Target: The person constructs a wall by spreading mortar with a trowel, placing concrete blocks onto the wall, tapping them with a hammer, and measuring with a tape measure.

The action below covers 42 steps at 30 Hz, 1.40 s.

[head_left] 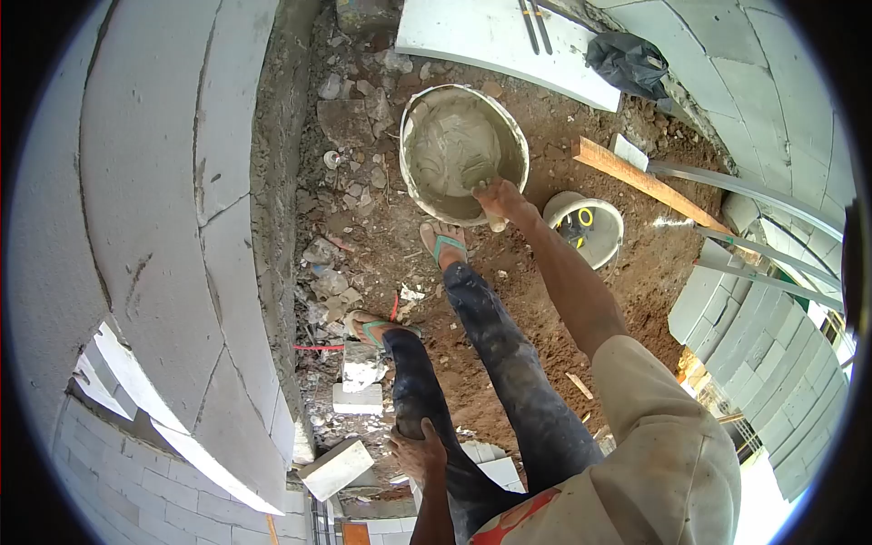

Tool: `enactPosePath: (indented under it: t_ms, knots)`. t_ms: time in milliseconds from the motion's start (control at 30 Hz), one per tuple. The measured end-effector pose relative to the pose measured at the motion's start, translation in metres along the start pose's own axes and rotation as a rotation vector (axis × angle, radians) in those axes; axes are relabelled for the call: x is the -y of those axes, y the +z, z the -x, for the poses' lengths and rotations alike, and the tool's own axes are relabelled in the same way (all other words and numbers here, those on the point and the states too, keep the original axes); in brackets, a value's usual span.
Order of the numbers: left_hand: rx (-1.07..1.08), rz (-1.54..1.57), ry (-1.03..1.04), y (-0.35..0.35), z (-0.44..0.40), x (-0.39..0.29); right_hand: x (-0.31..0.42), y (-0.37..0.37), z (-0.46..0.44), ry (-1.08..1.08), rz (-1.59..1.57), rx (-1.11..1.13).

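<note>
My right hand (500, 197) is closed around the handle of a trowel (496, 221) at the near rim of a large white bucket (408, 173). Wet grey mortar (454, 145) fills the bottom of this bucket, and the trowel's far end is hard to make out against it. My left hand (420, 451) rests on my left leg near the knee, fingers bent against the dark trousers (416, 381), with no tool visible in it.
A smaller bucket (607, 243) with yellow and black items stands right of the large one. Behind lie a white board (490, 36), a black bag (627, 65) and a wooden plank (649, 186). Block walls (227, 163) flank the rubble-covered ground. Loose blocks (336, 468) lie near my left foot.
</note>
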<state>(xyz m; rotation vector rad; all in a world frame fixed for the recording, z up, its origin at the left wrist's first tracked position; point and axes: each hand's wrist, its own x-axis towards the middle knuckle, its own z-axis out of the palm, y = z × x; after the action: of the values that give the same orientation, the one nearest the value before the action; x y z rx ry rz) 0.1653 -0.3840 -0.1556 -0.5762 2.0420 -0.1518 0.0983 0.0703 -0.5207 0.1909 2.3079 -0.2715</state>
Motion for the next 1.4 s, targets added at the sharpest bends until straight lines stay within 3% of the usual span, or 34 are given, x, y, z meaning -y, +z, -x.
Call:
enactPosePath:
  t_ms: [67, 133, 167, 200, 267, 333, 467, 567, 667, 700, 767, 800, 867, 933, 1000, 1067, 1133, 1233, 1300, 1400]
  knots:
    - [-0.001, 0.015, -0.015, -0.002, -0.001, 0.003, 0.005, -0.022, 0.013, -0.153, 0.135, 0.057]
    - [-0.001, 0.080, -0.045, -0.004, 0.000, 0.004, 0.002, -0.014, 0.055, -0.152, 0.062, -0.190]
    - [-0.002, 0.087, -0.040, 0.001, -0.004, 0.009, 0.009, -0.013, 0.071, -0.151, 0.069, -0.196]
    - [-0.021, 0.086, -0.032, 0.011, -0.009, 0.018, 0.018, -0.016, 0.089, 0.093, -0.132, -0.156]
    - [-0.039, 0.090, -0.030, 0.021, -0.012, 0.026, 0.028, -0.040, 0.098, 0.330, -0.330, -0.114]
    - [-0.076, 0.051, 0.006, 0.024, -0.010, 0.029, 0.043, -0.085, 0.088, 0.444, -0.252, -0.123]
    - [-0.057, 0.086, -0.019, 0.022, -0.007, 0.030, 0.045, -0.097, 0.018, 0.428, -0.038, -0.087]
    - [-0.078, 0.070, -0.017, 0.027, -0.008, 0.035, 0.072, -0.088, -0.012, 0.338, 0.151, -0.143]
    - [-0.069, 0.072, -0.024, 0.025, -0.005, 0.032, 0.079, -0.071, -0.011, 0.202, 0.150, 0.015]
    - [-0.068, 0.070, -0.020, 0.023, -0.004, 0.032, 0.061, -0.036, -0.014, 0.034, 0.208, -0.018]
    - [-0.072, 0.072, -0.018, 0.019, -0.005, 0.032, 0.057, -0.041, -0.003, -0.137, 0.267, -0.058]
    - [-0.062, 0.071, -0.019, 0.018, -0.004, 0.032, 0.065, -0.079, 0.028, 0.214, -0.419, -0.032]
    - [-0.054, 0.076, -0.013, 0.019, -0.004, 0.033, 0.068, -0.086, 0.063, 0.562, -1.103, -0.009]
    - [-0.081, 0.070, 0.004, 0.022, -0.005, 0.038, 0.045, -0.036, 0.082, 0.352, -0.993, -0.101]
    - [-0.051, 0.065, -0.021, 0.015, -0.004, 0.036, 0.060, -0.028, 0.104, 0.237, -1.130, -0.253]
    - [-0.045, 0.087, -0.087, 0.009, -0.005, 0.037, 0.112, -0.099, 0.138, 0.288, -1.255, -0.125]
    - [-0.046, 0.080, -0.018, 0.008, -0.006, 0.044, 0.149, -0.091, 0.144, 0.036, -1.487, -0.135]
    - [-0.047, 0.122, -0.009, 0.003, -0.006, 0.051, 0.228, -0.139, 0.164, -0.192, -1.408, -0.090]
    - [-0.047, 0.165, -0.023, 0.009, -0.009, 0.059, 0.283, -0.176, 0.170, -0.384, -1.309, -0.205]
    - [0.000, 0.231, -0.026, 0.012, -0.011, 0.067, 0.367, -0.224, 0.160, -0.618, -1.192, -0.619]
